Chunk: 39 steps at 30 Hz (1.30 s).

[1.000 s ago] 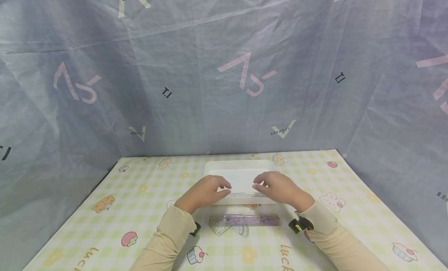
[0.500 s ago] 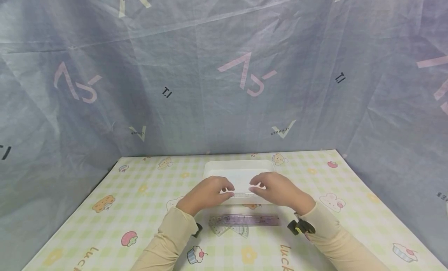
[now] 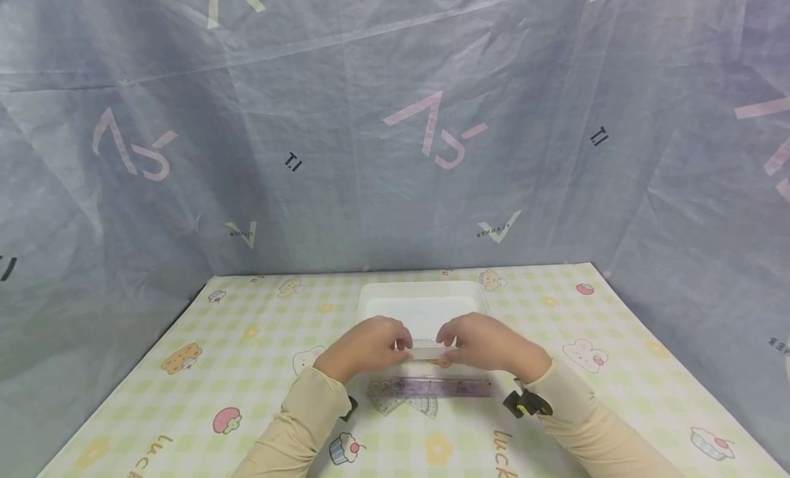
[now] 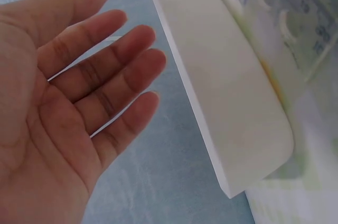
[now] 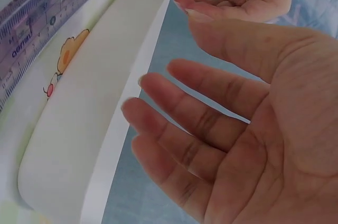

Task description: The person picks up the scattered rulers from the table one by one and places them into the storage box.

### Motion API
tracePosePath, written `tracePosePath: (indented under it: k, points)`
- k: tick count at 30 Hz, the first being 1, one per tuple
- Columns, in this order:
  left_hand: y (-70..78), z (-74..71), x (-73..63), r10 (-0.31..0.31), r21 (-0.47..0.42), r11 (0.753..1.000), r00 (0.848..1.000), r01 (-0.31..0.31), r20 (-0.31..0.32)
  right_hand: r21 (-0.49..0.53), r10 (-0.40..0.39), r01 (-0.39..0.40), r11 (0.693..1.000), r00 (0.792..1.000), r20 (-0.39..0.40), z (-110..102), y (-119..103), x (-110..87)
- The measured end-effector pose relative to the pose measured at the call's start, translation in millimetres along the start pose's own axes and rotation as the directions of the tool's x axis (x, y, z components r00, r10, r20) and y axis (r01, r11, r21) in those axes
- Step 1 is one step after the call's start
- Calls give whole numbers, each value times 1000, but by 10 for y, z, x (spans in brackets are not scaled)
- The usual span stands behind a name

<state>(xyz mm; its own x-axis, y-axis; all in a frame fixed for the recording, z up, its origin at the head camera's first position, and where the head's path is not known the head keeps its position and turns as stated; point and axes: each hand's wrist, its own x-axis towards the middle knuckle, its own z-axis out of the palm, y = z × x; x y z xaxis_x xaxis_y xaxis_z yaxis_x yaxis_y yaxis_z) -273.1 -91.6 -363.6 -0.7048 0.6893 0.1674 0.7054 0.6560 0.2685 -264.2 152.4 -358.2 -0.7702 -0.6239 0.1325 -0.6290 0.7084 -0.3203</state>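
A white rectangular tray (image 3: 420, 289) stands toward the back of the table, its near wall (image 4: 227, 86) filling much of the left wrist view. Between the two hands, a strip of clear ruler (image 3: 424, 342) shows just inside that wall. My left hand (image 3: 370, 346) is over the tray's front left part, fingers loosely bent and nothing in them. Over the front right part is my right hand (image 3: 487, 344), also with relaxed fingers and an empty palm, as the right wrist view shows. Both hands' fingertips are right at the near rim.
In front of the tray lies a purple translucent ruler (image 3: 444, 387) on the checked tablecloth (image 3: 247, 409). Clear measuring pieces with degree marks (image 3: 422, 406) lie partly under it. Grey fabric (image 3: 345, 190) with printed letters hangs behind the table and along its sides.
Both hands have drawn a little closer together and toward the person, from over the tray's inside to its near rim. The purple ruler and the tray have stayed put.
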Motion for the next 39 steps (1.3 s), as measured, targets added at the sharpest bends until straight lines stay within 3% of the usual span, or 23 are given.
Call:
tracePosePath:
  k: [7, 13, 21, 32, 39]
  points:
    - [9, 69, -6, -58, 17, 998, 995, 57, 80, -24, -17, 20, 1000, 996, 87, 51, -22, -10]
    - [54, 88, -23, -69, 81, 995, 991, 61, 112, -24, 5, -1, 1000, 986, 169, 77, -43, -36]
    - [100, 108, -36, -100, 80, 993, 983, 89, 153, -66, 70, -57, 996, 974, 218, 90, -120, -67]
    - [169, 138, -65, -137, 97, 988, 961, 117, 239, -80, 99, -81, 994, 964, 248, 140, -104, -70]
    - [187, 156, -61, -170, 125, 982, 951, 142, 258, -72, 103, -88, 994, 961, 255, 174, -106, -73]
